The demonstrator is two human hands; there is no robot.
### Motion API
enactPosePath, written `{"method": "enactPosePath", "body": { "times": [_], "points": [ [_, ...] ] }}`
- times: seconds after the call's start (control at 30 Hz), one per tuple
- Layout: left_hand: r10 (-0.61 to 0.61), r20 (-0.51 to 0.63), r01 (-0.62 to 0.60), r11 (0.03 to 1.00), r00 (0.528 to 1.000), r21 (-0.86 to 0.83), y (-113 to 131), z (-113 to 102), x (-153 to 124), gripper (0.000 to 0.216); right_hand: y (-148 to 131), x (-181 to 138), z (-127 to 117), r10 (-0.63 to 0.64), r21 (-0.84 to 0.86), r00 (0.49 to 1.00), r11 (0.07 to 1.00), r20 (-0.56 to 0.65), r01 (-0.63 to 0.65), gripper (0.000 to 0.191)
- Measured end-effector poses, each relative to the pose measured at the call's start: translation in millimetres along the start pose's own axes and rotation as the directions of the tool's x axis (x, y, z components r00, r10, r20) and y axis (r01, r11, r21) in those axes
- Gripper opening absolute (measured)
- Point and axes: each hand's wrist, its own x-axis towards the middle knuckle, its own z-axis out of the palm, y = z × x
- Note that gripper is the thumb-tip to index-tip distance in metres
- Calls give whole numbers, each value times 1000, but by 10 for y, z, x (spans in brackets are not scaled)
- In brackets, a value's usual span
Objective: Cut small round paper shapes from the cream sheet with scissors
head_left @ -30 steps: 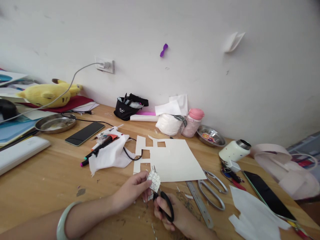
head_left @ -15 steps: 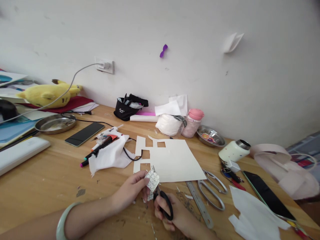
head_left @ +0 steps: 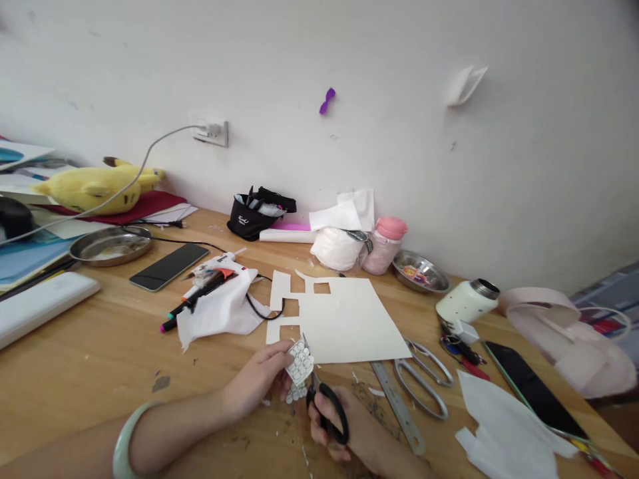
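Observation:
Between the fingers and thumb of my left hand point(head_left: 262, 379) is a small white piece of paper point(head_left: 300, 363) with rounded scale-like shapes drawn on it in dark lines. Its lower part hangs below, beside the fingers. My right hand point(head_left: 332, 426) has its fingers through the black handles of a pair of scissors point(head_left: 340, 416). The scissor blades point up and away, right at the paper's edge; I cannot tell whether they are cutting into it. Just beyond both hands lies a cream sheet of card point(head_left: 354, 322) with rectangular cut-outs along its left side.
A metal ruler point(head_left: 399, 406) and large grey-handled scissors point(head_left: 424, 379) lie to the right, near torn white paper point(head_left: 509, 426) and a phone point(head_left: 536, 386). A glue gun point(head_left: 214, 266), markers point(head_left: 197, 298) and crumpled tissue point(head_left: 224, 313) lie left. Steel dishes point(head_left: 422, 271) and a bottle point(head_left: 466, 301) stand farther back.
My left hand has moved slightly left and tilted the patterned paper. The scissors now sit at its right edge, their blades seeming closer together. Everything else stays put.

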Motion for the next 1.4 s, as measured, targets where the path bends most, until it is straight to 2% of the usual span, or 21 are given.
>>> {"method": "enactPosePath", "body": {
  "times": [0.2,0.63,0.9,1.03,1.23,1.3,1.4],
  "points": [
    [-11,-12,11,1000,1000,0,-72,-47,32,17,-25,-5,3,-31,1,999,1000,31,31,60],
    [14,5,-14,995,1000,94,-115,-89,46,19,-3,11,-15,-52,-33,998,998,21,53,58],
    [37,-56,-37,999,998,-10,-50,-40,16,21,0,13,-4,-42,-68,999,997,-15,41,59],
    [74,-51,-76,996,996,-49,-15,-30,26,21,37,36,-23,-52,-78,999,996,-12,50,58],
    [107,-46,-114,971,993,-209,25,-6,33,29,32,36,-10,-63,-70,998,996,-4,62,58],
    [86,-7,-84,954,996,-289,25,0,31,31,15,31,3,-55,-67,998,996,-21,53,58],
    [51,139,-1,942,989,-334,2,-1,23,39,1,31,11,-42,-65,999,997,-28,41,59]
  ]
}}
